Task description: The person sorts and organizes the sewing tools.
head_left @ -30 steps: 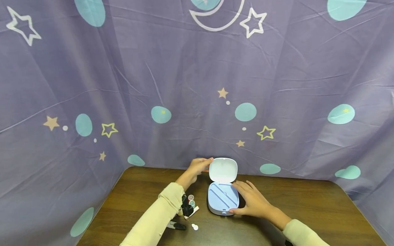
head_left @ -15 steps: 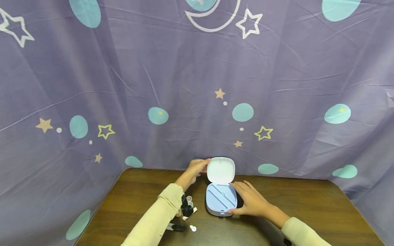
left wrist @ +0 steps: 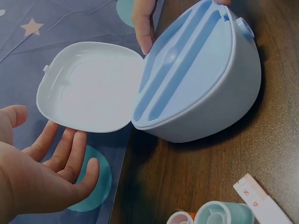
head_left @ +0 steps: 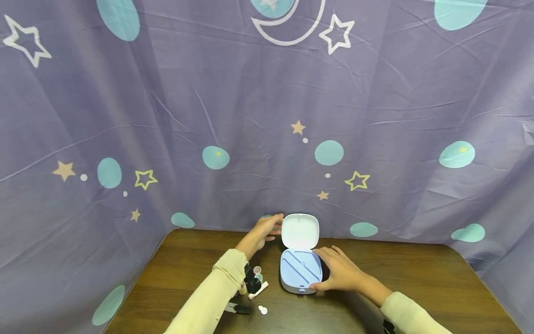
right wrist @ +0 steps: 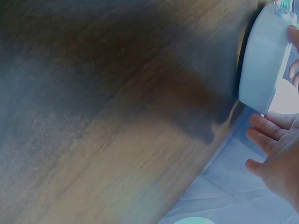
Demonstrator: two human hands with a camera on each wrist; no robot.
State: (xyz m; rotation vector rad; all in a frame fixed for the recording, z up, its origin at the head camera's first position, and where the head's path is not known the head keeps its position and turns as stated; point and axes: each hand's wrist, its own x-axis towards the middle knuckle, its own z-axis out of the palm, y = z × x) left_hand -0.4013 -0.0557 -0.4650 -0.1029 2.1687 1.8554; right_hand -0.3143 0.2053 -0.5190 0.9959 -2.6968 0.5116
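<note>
A small hinged box (head_left: 301,271) with a pale blue body stands on the table, its white lid (head_left: 300,232) swung up and back. Inside the box lies a blue inner tray (left wrist: 187,60) with two long diagonal grooves. My left hand (head_left: 265,230) is at the lid's left edge, fingers spread; in the left wrist view the fingertips (left wrist: 79,135) are right at the rim and the thumb stands off it. My right hand (head_left: 344,272) holds the box by its right side, thumb at the front corner and fingers at the back.
Left of the box stand thread spools (left wrist: 224,213) beside a pale strip with red marks (left wrist: 261,200). Nearer me lie a small white piece (head_left: 263,310) and a black-and-grey tool (head_left: 238,308), partly behind my left sleeve. A patterned purple curtain (head_left: 250,185) hangs behind the table.
My left fingers have loosened from the lid's edge and spread, and the hand has drawn slightly left. The lid stays up. My right hand keeps its place on the box.
</note>
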